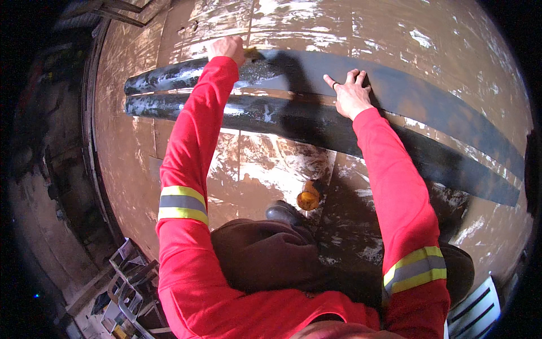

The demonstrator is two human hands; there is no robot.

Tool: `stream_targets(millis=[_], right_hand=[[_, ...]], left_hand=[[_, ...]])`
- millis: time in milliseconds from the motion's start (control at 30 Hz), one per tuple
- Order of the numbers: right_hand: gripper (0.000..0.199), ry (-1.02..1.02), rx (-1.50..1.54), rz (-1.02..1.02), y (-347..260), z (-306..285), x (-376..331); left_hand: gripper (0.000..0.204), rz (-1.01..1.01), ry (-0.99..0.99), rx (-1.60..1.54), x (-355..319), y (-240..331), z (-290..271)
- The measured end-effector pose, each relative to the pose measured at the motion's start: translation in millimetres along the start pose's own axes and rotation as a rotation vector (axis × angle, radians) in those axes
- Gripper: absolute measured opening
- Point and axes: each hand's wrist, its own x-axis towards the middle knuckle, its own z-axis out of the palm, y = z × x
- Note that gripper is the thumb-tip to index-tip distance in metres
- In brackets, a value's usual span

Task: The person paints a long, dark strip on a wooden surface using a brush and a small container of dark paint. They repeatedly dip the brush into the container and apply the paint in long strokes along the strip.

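Two long dark strips lie side by side across the brown sheeted surface. Over the far strip (418, 90), toward its left part, my left hand (226, 48) is closed around a small yellowish thing (252, 53), its kind too hidden to tell. That thing touches the strip, where the surface looks wet and glossy. My right hand (352, 93) presses on the same strip farther right, fingers spread, a dark ring on one. The near strip (282, 114) is shiny black on its left part and passes beneath my right wrist.
An orange-yellow cup-like container (308, 199) stands beside my dark boot (283, 212). The brown surface (271, 164) has whitish smears. A white slatted chair (477, 311) is at the lower right, a jumble of frames and clutter (132, 288) at the lower left.
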Motion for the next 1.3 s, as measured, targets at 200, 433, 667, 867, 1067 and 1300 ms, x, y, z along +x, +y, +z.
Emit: stream_targets(millis=[200, 433, 667, 867, 1067, 1300], right_hand=[[0.062, 0.016, 0.018, 0.004, 0, 5, 3], [0.063, -0.013, 0.004, 0.018, 1, 3, 3], [0.062, 0.001, -0.007, 0.017, 2, 5, 1], [0.059, 0.007, -0.003, 0.006, 2, 5, 1], [0.059, -0.001, 0.011, 0.01, 1, 5, 3], [0.06, 0.004, 0.016, 0.003, -1, 5, 1]], left_hand=[[0.017, 0.1, 0.05, -0.037, -5, 45, -1], [0.033, 0.189, -0.144, -0.402, -12, 37, -23], [0.031, -0.071, -0.268, 0.114, -52, -10, -22], [0.02, 0.062, -0.171, -0.133, -66, 23, -7], [0.032, 0.246, -0.149, -0.568, -47, 3, 0], [0.036, -0.197, -0.172, 0.011, -72, -80, 4]])
